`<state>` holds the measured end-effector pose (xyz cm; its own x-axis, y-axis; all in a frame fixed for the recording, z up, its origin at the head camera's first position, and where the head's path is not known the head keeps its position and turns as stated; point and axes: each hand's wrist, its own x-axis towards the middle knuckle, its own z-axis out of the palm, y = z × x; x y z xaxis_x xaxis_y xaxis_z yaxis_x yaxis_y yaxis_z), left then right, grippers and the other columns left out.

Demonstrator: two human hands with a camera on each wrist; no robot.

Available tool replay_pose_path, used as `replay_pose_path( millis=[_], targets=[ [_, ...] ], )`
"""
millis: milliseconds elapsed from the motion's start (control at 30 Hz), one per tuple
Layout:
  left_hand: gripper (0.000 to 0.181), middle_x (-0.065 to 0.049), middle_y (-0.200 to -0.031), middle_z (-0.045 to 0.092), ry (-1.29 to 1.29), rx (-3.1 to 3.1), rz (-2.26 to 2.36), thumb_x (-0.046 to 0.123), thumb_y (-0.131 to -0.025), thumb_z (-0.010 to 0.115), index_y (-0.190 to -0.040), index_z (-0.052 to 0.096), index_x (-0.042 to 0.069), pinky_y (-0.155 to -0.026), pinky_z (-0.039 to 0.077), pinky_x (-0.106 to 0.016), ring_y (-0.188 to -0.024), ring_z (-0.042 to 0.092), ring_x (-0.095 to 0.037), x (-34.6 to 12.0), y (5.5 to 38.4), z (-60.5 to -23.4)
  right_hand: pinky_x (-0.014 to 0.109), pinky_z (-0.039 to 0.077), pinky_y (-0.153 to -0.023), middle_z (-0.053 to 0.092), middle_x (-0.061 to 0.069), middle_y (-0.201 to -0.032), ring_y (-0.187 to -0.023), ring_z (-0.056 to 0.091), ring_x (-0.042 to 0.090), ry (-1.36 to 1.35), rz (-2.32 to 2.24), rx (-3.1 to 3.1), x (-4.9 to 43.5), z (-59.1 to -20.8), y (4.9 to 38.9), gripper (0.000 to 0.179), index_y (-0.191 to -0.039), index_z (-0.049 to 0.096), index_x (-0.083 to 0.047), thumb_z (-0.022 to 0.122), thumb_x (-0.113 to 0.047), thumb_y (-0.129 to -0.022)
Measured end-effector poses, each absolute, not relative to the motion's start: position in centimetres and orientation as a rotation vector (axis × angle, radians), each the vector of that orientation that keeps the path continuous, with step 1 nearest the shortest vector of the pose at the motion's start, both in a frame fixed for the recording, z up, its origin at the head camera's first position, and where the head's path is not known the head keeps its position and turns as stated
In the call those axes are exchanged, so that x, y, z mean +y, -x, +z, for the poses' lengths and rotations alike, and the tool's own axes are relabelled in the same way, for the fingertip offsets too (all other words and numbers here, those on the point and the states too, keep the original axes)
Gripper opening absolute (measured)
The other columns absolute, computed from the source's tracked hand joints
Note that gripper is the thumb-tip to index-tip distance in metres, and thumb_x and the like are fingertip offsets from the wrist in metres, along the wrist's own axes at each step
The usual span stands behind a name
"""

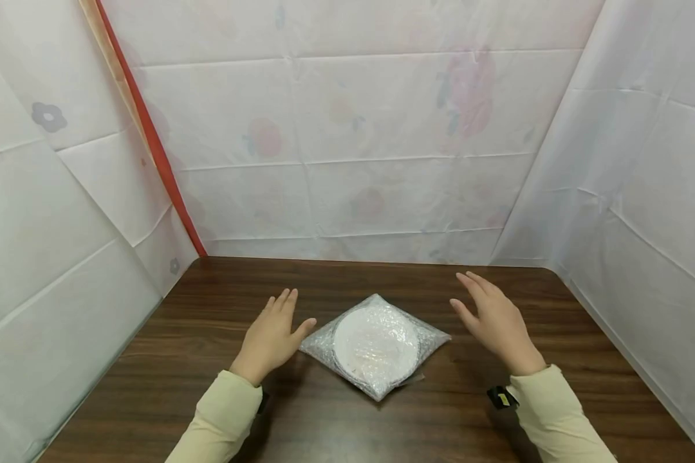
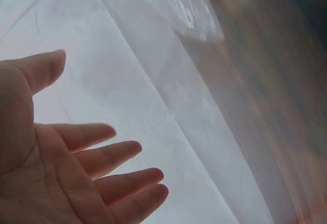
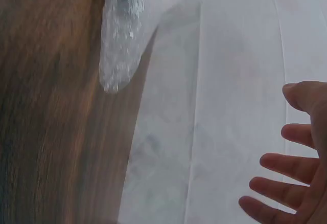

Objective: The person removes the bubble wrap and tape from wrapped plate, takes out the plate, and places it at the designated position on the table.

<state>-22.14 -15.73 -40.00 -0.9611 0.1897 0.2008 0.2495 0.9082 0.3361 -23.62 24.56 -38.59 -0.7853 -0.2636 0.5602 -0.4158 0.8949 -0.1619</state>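
A round white object [image 1: 376,344] lies inside a clear bubble-wrap pouch [image 1: 434,335] on the table, one corner turned toward the person. To its left, the left hand [image 1: 273,335] hovers with fingers extended and thumb spread toward the pouch's left corner. The right hand [image 1: 496,321] is held off to the right, fingers spread, apart from the pouch. Both palms hold nothing. A corner of the bubble wrap [image 2: 196,14] shows at the top of the left wrist view, and another bubble-wrap corner [image 3: 122,45] appears in the right wrist view.
The dark wood-grain table [image 1: 324,431] has rounded far corners. White floral-printed sheets [image 1: 347,128] hang behind it and along both sides. A red strip [image 1: 150,135] runs down the back left corner. Dark wrist devices [image 1: 502,397] peek from under the pale sleeves.
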Motion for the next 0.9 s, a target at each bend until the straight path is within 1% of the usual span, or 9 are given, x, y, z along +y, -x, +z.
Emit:
replay_pose_path(
  millis=[100,200,333,467,633,733,867,900],
  targets=[
    [0.078,-0.025,-0.156,0.031,0.366,-2.879,-0.602,0.049,-0.097,0.055,-0.151,0.03,-0.002,-0.111,0.033,-0.063,-0.142,0.03,-0.049,-14.9,21.7,-40.1,0.056,0.053,-0.086,0.058,0.02,-0.133,-0.117,0.059,0.04,-0.563,0.382,-2.462,23.9,-38.6,23.4,0.054,-0.136,0.056,-0.004,0.072,-0.026,-0.09],
    [0.078,-0.022,-0.157,0.031,0.389,-2.881,-0.674,0.049,-0.097,0.055,-0.152,0.031,-0.001,-0.112,0.033,-0.062,-0.144,0.03,-0.046,-14.0,21.4,-40.3,0.052,0.054,-0.085,0.063,0.017,-0.125,-0.111,0.063,0.035,-0.639,0.391,-2.417,23.3,-38.8,23.1,0.051,-0.131,0.059,-0.004,0.075,-0.024,-0.086],
    [0.079,-0.018,-0.159,0.03,0.425,-2.904,-0.739,0.051,-0.096,0.056,-0.152,0.031,0.002,-0.112,0.034,-0.06,-0.145,0.029,-0.042,-12.8,20.9,-40.7,0.045,0.057,-0.082,0.067,0.012,-0.116,-0.104,0.066,0.029,-0.752,0.376,-2.37,22.3,-39.4,22.8,0.05,-0.126,0.063,-0.005,0.079,-0.022,-0.082],
    [0.08,-0.016,-0.159,0.03,0.478,-2.936,-0.75,0.053,-0.095,0.056,-0.152,0.031,0.002,-0.113,0.034,-0.059,-0.146,0.029,-0.042,-11.6,20.5,-41.1,0.038,0.058,-0.075,0.068,0.008,-0.11,-0.097,0.068,0.023,-0.852,0.356,-2.342,21.3,-40.1,22.4,0.048,-0.122,0.065,-0.006,0.081,-0.02,-0.08],
    [0.083,-0.02,-0.157,0.032,0.552,-2.95,-0.713,0.055,-0.095,0.055,-0.151,0.032,0.0,-0.114,0.033,-0.058,-0.143,0.031,-0.046,-10.4,20.2,-41.5,0.033,0.059,-0.075,0.069,0.003,-0.107,-0.094,0.069,0.017,-0.925,0.356,-2.374,20.2,-40.6,21.8,0.043,-0.118,0.067,-0.008,0.081,-0.024,-0.08],
    [0.084,-0.023,-0.156,0.034,0.583,-2.955,-0.677,0.056,-0.094,0.055,-0.15,0.033,-0.003,-0.113,0.034,-0.057,-0.142,0.033,-0.048,-9.8,20.1,-41.8,0.029,0.058,-0.07,0.068,0.001,-0.104,-0.087,0.068,0.012,-0.967,0.331,-2.409,19.7,-41.1,21.2,0.04,-0.114,0.068,-0.009,0.081,-0.026,-0.08],
    [0.086,-0.023,-0.156,0.034,0.609,-2.987,-0.637,0.059,-0.094,0.053,-0.15,0.033,-0.004,-0.11,0.036,-0.062,-0.141,0.033,-0.048,-9.1,20.1,-42.2,0.022,0.054,-0.06,0.066,-0.001,-0.097,-0.071,0.062,0.005,-1.021,0.305,-2.472,19.2,-41.7,20.5,0.035,-0.107,0.068,-0.01,0.081,-0.027,-0.08],
    [0.087,-0.023,-0.156,0.033,0.618,-3.0,-0.625,0.06,-0.094,0.052,-0.15,0.033,-0.004,-0.11,0.036,-0.062,-0.141,0.033,-0.048,-9.0,20.1,-42.3,0.021,0.053,-0.059,0.065,-0.002,-0.095,-0.07,0.061,0.003,-1.037,0.3,-2.49,19.1,-41.8,20.4,0.034,-0.105,0.068,-0.011,0.081,-0.028,-0.079]
  ],
)
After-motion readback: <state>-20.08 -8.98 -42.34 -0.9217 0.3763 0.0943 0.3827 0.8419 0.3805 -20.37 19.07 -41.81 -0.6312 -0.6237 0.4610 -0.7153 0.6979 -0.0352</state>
